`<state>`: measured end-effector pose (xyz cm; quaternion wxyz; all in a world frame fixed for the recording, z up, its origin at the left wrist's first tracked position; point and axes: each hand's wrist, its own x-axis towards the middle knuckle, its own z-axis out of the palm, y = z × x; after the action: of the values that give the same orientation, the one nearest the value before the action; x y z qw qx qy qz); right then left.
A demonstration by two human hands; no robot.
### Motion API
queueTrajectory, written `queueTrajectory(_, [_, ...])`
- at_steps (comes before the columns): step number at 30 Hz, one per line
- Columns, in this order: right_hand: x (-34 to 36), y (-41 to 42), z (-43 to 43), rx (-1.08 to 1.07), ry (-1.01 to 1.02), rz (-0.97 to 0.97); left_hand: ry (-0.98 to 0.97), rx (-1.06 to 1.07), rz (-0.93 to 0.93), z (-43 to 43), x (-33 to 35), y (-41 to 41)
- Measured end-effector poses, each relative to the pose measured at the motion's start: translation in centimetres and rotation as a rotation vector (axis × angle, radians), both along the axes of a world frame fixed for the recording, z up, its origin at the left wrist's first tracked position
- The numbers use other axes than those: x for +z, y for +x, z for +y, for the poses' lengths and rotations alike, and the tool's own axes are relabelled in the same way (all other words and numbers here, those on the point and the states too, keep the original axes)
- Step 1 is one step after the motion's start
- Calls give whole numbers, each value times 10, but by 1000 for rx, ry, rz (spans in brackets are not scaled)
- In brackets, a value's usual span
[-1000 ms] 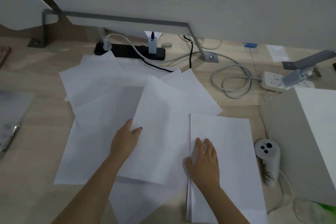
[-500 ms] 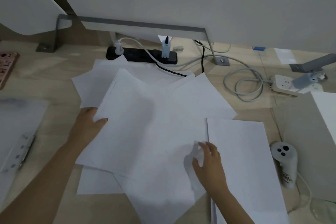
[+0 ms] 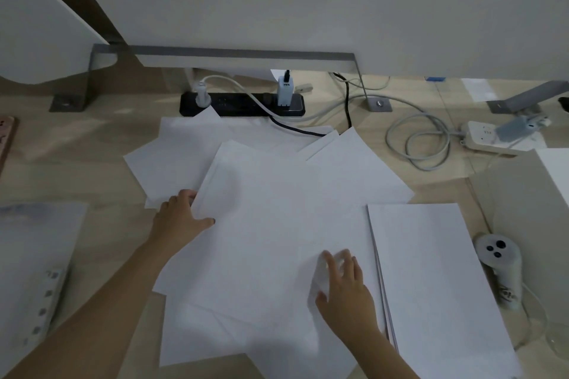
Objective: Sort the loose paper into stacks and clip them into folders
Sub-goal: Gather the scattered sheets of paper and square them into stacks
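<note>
Pale table (image 3: 92, 144), loose sheets (image 3: 271, 194) fanned across it, I see my left hand (image 3: 181, 218) pinching their edge, right hand (image 3: 345, 289) flat, fingers (image 3: 330, 264) spread, just left of the neat stack (image 3: 431, 271)

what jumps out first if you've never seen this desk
A messy fan of loose white sheets covers the middle of the wooden desk, with the left hand gripping one sheet's left edge and the right hand resting on the pile. Just right of it lies a squared-up stack, and a black power strip sits behind the papers.
</note>
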<state>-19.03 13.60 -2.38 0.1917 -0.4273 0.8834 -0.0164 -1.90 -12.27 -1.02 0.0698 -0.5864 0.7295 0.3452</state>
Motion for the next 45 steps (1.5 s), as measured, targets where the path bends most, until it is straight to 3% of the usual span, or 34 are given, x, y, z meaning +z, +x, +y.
queueTrajectory(2, [5,0,-3,-258,-100,-189,124,8,62,0,1,0])
queueTrajectory(4, [10,-3,-5,-669,-230,-396,216,-21,143,3,2,3])
queueTrajectory(7, [18,-8,-8,-1154,-366,-785,208,27,242,7,4,17])
queueTrajectory(11, [36,-17,-7,-1439,-435,-1219,171,232,387,10,7,41])
queueTrajectory(23, [28,-20,-46,-1297,-480,-1301,166,597,535,31,8,71])
queueTrajectory(29, [47,-14,-39,-1105,-682,-1541,177,717,511,42,8,99])
queueTrajectory(36, [80,-18,-29,-801,-628,-1429,118,790,482,70,27,112])
queueTrajectory(41, [106,-24,-39,-561,-524,-1510,284,752,556,85,28,122])
queueTrajectory(45, [101,-26,-49,-538,-409,-1596,381,763,631,95,30,126])
